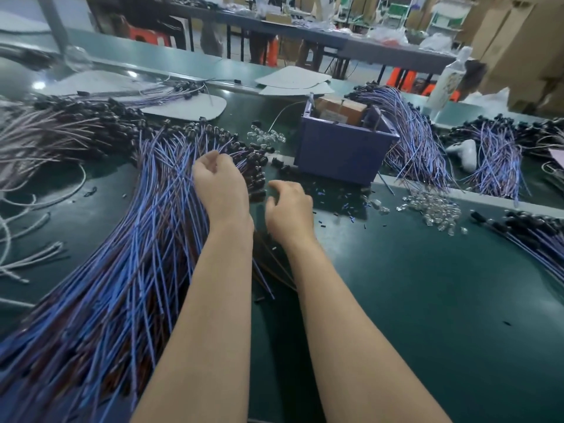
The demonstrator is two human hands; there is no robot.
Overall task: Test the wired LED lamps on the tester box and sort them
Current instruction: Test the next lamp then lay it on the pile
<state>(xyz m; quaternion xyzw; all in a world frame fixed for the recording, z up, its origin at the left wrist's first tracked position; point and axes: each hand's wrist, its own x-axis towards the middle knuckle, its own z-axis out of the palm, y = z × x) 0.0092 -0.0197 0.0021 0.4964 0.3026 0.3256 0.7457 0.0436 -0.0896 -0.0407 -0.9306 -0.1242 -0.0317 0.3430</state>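
Note:
A big fan of wired LED lamps [128, 239] with blue and brown leads and black heads covers the left of the dark green table [427, 285]. My left hand [218, 184] lies on this pile near the black heads, fingers curled into the wires. My right hand [288, 209] hovers just right of the pile, fingers loosely curled, nothing seen in it. The purple tester box [341, 148] stands behind my hands, with a brown block inside. More wired lamps [418, 138] drape over the box's right side.
Further piles of wired lamps lie at the right [500, 160] and at the right edge [531, 233]. Clear loose LED caps [433, 209] and small black bits are scattered in front of the box. White cords [27, 227] lie at the far left. Cardboard sheets [293, 80] sit behind.

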